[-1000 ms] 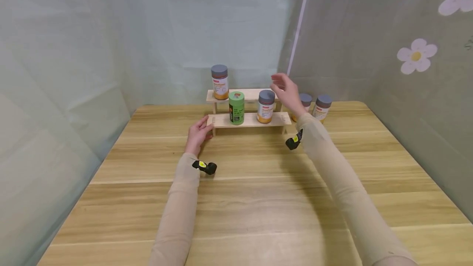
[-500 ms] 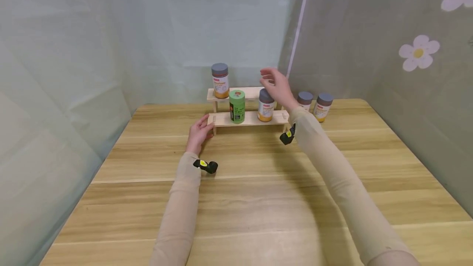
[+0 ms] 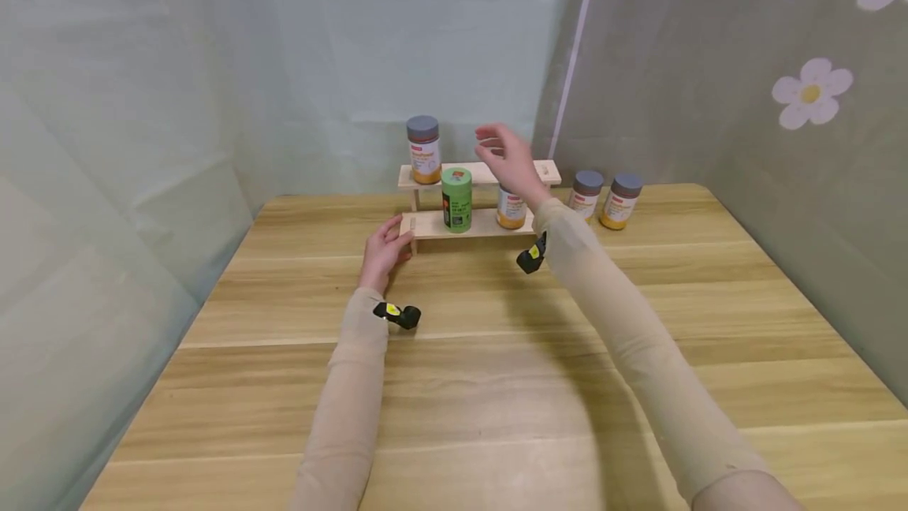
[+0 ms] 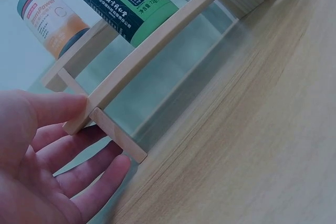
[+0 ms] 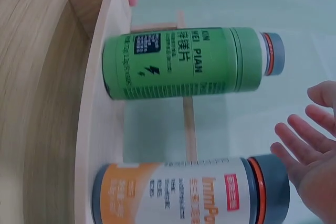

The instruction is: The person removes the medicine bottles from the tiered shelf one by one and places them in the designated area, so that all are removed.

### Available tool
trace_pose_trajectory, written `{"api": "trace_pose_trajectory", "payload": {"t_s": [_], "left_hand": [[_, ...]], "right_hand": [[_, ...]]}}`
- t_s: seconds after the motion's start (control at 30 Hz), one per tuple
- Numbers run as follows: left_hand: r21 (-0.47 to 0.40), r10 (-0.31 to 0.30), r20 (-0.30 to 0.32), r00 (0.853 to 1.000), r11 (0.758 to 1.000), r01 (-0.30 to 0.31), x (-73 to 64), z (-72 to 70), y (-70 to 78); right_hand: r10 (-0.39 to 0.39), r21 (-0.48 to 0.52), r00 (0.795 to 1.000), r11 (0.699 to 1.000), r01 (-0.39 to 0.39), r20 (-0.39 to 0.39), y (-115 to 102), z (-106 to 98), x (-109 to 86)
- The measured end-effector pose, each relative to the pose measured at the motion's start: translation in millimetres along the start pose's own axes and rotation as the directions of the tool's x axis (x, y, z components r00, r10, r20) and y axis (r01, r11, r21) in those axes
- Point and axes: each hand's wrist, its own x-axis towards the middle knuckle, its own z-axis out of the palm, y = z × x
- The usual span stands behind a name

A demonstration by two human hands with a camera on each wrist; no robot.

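A two-tier wooden shelf (image 3: 434,225) stands at the back of the table. My left hand (image 3: 382,252) grips the left end of its lower board, thumb on top and fingers beneath, as the left wrist view shows. On that board stand a green supplement bottle (image 3: 457,210) and an orange-and-white supplement bottle (image 3: 511,210) with a grey lid, partly covered by my right hand in the head view. Another orange-and-white bottle (image 3: 425,154) is on the upper board's left. Above the shelf, my right hand (image 3: 512,162) holds nothing, its fingers loosely bent beside the lower bottle's lid (image 5: 274,187).
Two more grey-lidded bottles, a nearer-to-shelf bottle (image 3: 585,197) and an outer bottle (image 3: 620,203), stand upright on the wooden table (image 3: 489,385) right of the shelf. A pale curtain (image 3: 298,61) hangs close behind the table's back edge.
My right hand has moved left over the shelf, uncovering the bottles at the right and the upper board's right end. The left hand stays on the shelf's end.
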Motion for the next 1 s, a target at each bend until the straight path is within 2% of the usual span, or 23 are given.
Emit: {"api": "trace_pose_trajectory", "payload": {"t_s": [0.13,0.23,0.37,0.53,0.63,1.0], "left_hand": [[-0.003,0.003,0.002,1.000,1.000,-0.003,0.2,-0.5,-0.6],[0.021,-0.017,0.003,1.000,1.000,0.017,1.7,-0.2,0.2],[0.014,-0.048,0.007,0.999,0.999,0.048,0.8,0.4,1.7],[0.000,-0.076,0.000,0.997,0.997,0.076,-2.2,-0.4,0.2],[0.002,-0.074,-0.003,0.997,0.997,0.075,-2.4,-0.5,-1.5],[-0.002,-0.048,-0.017,0.999,0.999,0.048,-1.8,-2.7,-0.8]], "right_hand": [[-0.011,0.024,1.000,1.000,0.011,0.019,-4,7,1.4],[0.009,0.018,0.999,1.000,-0.010,0.037,-7,13,3.4],[0.069,0.000,0.994,0.998,-0.069,0.080,-13,21,7.2],[0.172,-0.001,0.978,0.985,-0.173,0.117,-18,32,11.9],[0.208,0.015,0.970,0.977,-0.212,0.123,-21,37,14.6],[0.258,0.087,0.956,0.959,-0.271,0.136,-30,50,26.6]]}}
